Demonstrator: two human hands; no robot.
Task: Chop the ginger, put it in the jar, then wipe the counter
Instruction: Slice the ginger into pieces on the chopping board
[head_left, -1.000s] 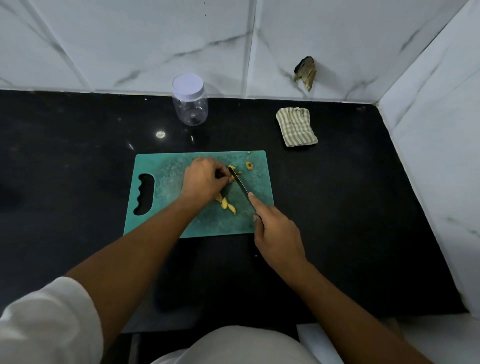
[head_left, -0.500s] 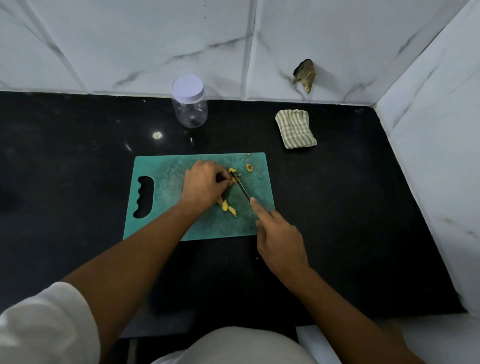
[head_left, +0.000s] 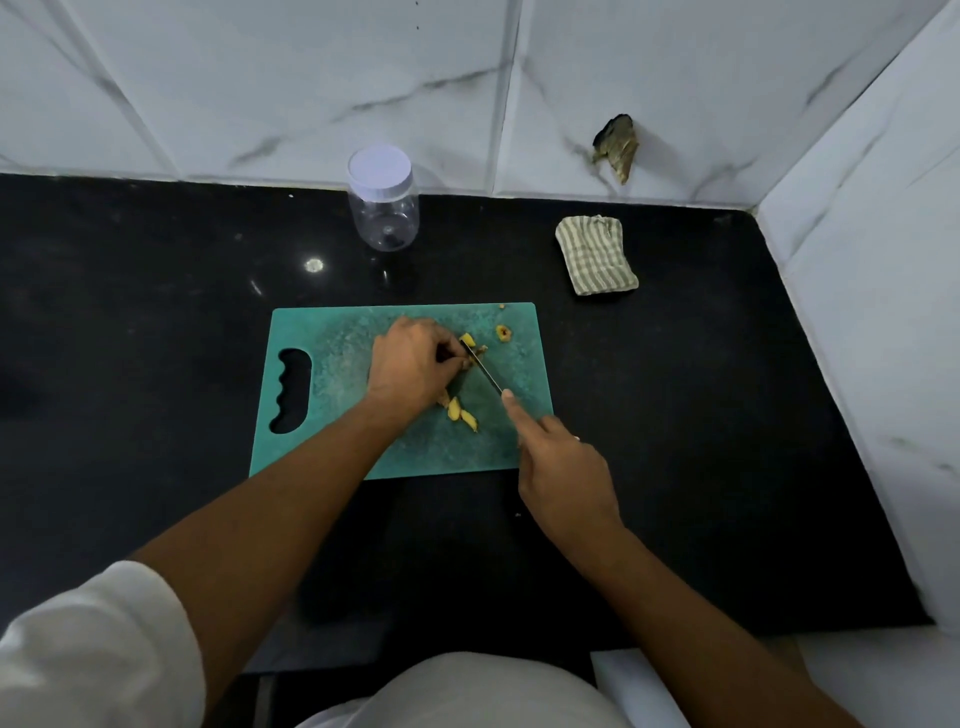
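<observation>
A teal cutting board (head_left: 332, 395) lies on the black counter (head_left: 701, 415). My left hand (head_left: 413, 366) pinches a piece of ginger (head_left: 470, 345) down on the board. My right hand (head_left: 563, 467) grips a knife (head_left: 483, 369), index finger laid along its spine, the blade across the ginger beside my left fingertips. Cut ginger pieces (head_left: 462, 413) lie just below my left hand, and one slice (head_left: 503, 332) sits near the board's far right corner. A clear jar (head_left: 383, 208) with a white lid on stands at the back against the wall.
A folded striped cloth (head_left: 596, 255) lies at the back right of the counter. Marble-tiled walls close the back and right sides; a hole (head_left: 617, 145) is broken in the back wall. The counter's front edge runs just before my body.
The knife blade has shifted slightly against the ginger under my left fingers. Both hands stay in nearly the same place on the board.
</observation>
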